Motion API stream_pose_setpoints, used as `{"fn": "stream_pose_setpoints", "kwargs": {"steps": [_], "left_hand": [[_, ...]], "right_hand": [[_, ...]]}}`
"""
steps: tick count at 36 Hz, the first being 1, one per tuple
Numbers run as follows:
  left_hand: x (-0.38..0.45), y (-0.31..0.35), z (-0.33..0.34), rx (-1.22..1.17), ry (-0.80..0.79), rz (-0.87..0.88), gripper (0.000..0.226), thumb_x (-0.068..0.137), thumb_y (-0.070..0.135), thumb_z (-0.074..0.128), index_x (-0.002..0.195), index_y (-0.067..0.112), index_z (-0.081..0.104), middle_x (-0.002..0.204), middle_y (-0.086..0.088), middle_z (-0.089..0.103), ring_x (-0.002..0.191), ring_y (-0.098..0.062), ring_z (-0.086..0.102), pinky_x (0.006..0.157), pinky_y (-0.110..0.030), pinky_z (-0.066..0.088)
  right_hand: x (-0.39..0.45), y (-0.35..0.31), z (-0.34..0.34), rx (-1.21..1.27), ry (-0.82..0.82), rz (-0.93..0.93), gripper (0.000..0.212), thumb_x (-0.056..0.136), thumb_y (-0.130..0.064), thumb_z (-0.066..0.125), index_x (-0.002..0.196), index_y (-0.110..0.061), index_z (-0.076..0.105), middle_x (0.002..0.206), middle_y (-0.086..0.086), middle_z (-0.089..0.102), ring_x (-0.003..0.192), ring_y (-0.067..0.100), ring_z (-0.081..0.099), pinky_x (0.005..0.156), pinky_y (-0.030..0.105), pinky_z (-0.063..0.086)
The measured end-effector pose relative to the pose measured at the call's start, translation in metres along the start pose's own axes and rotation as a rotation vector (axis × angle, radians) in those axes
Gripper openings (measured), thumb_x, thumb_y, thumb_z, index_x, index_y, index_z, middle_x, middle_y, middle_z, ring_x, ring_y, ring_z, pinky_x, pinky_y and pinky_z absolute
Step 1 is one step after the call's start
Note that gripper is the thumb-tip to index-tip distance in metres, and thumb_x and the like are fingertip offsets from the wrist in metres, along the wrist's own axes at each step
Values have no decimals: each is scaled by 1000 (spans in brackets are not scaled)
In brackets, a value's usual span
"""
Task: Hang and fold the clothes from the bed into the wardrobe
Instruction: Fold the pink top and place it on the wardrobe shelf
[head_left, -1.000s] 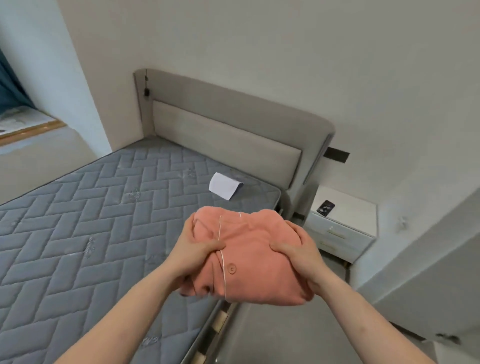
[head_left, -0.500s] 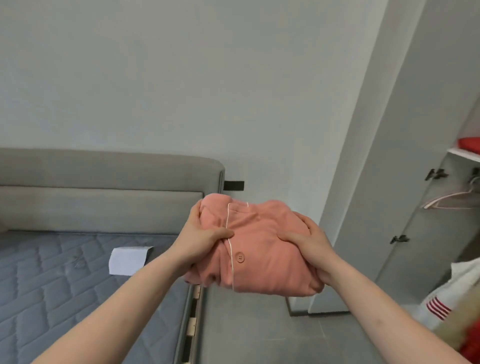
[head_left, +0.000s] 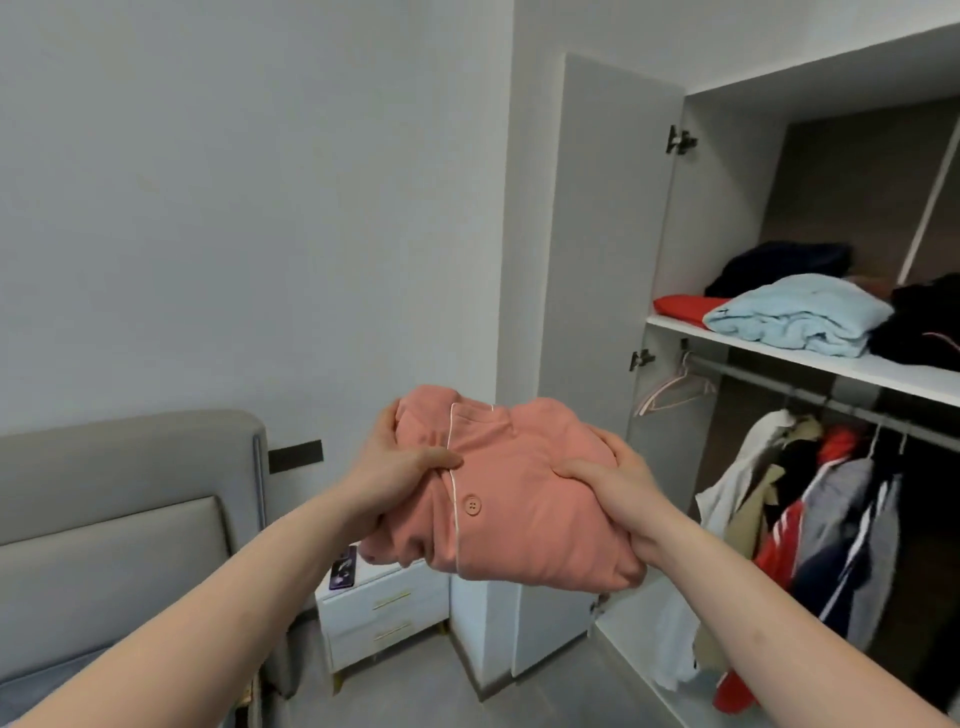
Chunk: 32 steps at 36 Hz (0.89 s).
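Room: pale grey wall, grey headboard (head_left: 130, 499) low at the left, a white nightstand (head_left: 384, 613) beside it with a dark phone (head_left: 343, 569) on top.
Wardrobe (head_left: 810, 364): at the right, door (head_left: 602, 291) swung open – a white shelf (head_left: 831, 358) above a rail (head_left: 810, 387).
Shelf: folded clothes lie on it – a red piece (head_left: 680, 306), a dark one (head_left: 779, 262) behind, a light blue one (head_left: 800, 314) in front, a black one (head_left: 919, 322) at the right edge.
Rail: an empty pink hanger (head_left: 675, 389) at its left end; hung clothes (head_left: 810, 509) to the right in white, tan, red, grey and navy.
Shirt (head_left: 519, 499): a folded pink bundle with white piping and one button, held in the air mid-frame, left of the open wardrobe and below the shelf.
Left hand (head_left: 395, 467): grips the shirt's left side, thumb on top, fingers underneath.
Right hand (head_left: 613, 478): grips the right side the same way, thumb pressed into the cloth.
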<state>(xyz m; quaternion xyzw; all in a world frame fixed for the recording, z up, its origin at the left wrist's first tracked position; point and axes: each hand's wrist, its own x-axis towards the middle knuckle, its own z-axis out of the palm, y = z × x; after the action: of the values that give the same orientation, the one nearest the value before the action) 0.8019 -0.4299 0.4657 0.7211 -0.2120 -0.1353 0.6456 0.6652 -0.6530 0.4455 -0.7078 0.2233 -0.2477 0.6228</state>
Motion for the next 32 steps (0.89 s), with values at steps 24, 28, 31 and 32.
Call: {"fn": "stream_pose_setpoints", "kwargs": {"steps": [24,28,31,32], "left_hand": [[218,83,184,-33,-165,136,60,72,13,85,110,47,54,97,19,73,81,-3,74,63,-23,56],[242,98,213,-34,-207,139,74,59,23,86,122,45,53,108,12,73,91,-10,74,72,-30,59],[262,108,239,-21,-221,156,90,54,27,85,134,40,47,118,10,68,101,-15,71,81,-37,58],[269,111,248,-18,-231,165,91,53,28,85,134,41,47,118,11,67,101,-14,70,81,-36,57]], "right_hand": [[193,-57,-162,8,179,-91,65,73,-21,85,132,-29,59,119,-8,65,105,9,62,84,26,50],[213,-58,-187,37,221,-89,57,73,-22,85,124,-31,62,115,-7,68,104,12,65,93,33,53],[227,-60,-208,52,267,-97,54,73,-22,85,121,-34,62,114,-8,68,104,12,64,93,34,53],[232,-61,-215,55,283,-99,56,73,-21,85,122,-34,61,115,-8,67,105,13,64,91,33,54]]}}
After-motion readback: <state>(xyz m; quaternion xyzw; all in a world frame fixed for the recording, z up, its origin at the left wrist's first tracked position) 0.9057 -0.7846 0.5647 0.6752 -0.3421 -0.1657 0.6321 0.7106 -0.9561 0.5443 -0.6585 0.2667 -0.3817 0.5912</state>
